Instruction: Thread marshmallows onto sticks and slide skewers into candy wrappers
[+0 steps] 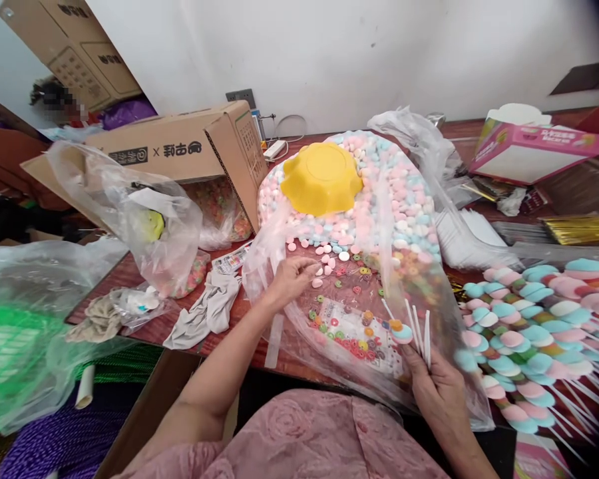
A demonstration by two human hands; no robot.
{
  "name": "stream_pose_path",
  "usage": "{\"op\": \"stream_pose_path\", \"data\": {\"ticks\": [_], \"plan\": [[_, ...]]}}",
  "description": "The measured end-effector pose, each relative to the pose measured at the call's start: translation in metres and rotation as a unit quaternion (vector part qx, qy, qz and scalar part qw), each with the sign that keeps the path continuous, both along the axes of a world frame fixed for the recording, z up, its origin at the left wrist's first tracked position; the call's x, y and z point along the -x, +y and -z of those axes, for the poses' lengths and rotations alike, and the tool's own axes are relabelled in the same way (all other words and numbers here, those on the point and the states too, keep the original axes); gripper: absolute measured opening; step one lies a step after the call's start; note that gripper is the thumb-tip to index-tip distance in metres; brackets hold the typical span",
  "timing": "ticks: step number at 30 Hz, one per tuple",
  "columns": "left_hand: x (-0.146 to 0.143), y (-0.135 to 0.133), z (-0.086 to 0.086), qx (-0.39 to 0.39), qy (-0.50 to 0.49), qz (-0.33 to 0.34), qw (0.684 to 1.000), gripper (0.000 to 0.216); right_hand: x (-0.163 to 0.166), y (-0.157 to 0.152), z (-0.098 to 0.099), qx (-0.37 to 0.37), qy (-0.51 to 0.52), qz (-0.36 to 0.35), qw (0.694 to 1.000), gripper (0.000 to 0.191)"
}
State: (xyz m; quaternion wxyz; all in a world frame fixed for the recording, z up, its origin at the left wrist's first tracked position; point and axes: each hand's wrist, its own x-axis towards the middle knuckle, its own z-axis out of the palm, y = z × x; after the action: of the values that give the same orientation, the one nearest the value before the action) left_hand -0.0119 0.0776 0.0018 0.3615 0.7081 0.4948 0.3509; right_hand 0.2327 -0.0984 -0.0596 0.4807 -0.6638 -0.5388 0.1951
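Note:
My left hand (294, 279) reaches over the plastic-covered table, its thumb and fingers closed at a small pink marshmallow (319, 271) by the fingertips. Other loose pink and white marshmallows (328, 261) lie around it. Low on the right, my right hand (433, 380) grips several white sticks (418, 329) standing upright. One of these skewers carries an orange ring candy (395, 324) and a blue-and-pink marshmallow (402, 334) near the thumb. Between the hands, colourful ring candies (354, 346) are scattered over a printed sheet (334, 316) and the clear plastic.
A large heap of marshmallows (404, 179) with a yellow wavy-edged bowl (322, 178) upside down on it fills the back. Finished-looking candy skewers (524, 332) pile up at right. A cardboard box (180, 150), clear bags and grey cloth (209, 303) stand left.

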Motion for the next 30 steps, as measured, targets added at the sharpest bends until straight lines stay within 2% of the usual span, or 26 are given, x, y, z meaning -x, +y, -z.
{"op": "stream_pose_path", "data": {"ticks": [2, 5, 7, 10, 15, 21, 26, 30], "plan": [[0.001, 0.024, -0.003, -0.014, 0.084, 0.006, 0.996, 0.028, -0.001, -0.002, 0.006, 0.006, -0.022, -0.001, 1.0, 0.034], [-0.013, 0.047, -0.005, -0.027, 0.18, 0.028, 0.983, 0.034, 0.001, -0.004, 0.011, -0.005, -0.056, -0.02, 0.998, 0.033], [-0.028, 0.054, -0.004, -0.041, 0.243, 0.047, 0.968, 0.037, 0.002, -0.005, 0.011, -0.025, -0.072, -0.03, 0.997, 0.031], [-0.046, 0.059, 0.0, -0.058, 0.297, 0.067, 0.951, 0.031, 0.004, -0.004, 0.005, -0.042, -0.079, -0.037, 0.995, 0.029], [-0.048, 0.065, 0.005, -0.039, 0.293, 0.09, 0.951, 0.03, 0.008, -0.004, -0.004, -0.055, -0.074, -0.047, 0.995, 0.031], [-0.03, 0.07, 0.009, -0.016, 0.294, 0.112, 0.949, 0.013, 0.006, -0.004, 0.002, -0.078, -0.102, -0.046, 0.991, 0.027], [-0.027, 0.065, 0.008, -0.068, 0.302, 0.096, 0.946, 0.015, 0.005, -0.005, 0.005, -0.065, -0.099, -0.058, 0.991, 0.026], [-0.037, 0.066, 0.005, -0.122, 0.294, 0.073, 0.945, 0.022, 0.005, -0.005, 0.009, -0.081, -0.103, -0.059, 0.99, 0.024]]}}
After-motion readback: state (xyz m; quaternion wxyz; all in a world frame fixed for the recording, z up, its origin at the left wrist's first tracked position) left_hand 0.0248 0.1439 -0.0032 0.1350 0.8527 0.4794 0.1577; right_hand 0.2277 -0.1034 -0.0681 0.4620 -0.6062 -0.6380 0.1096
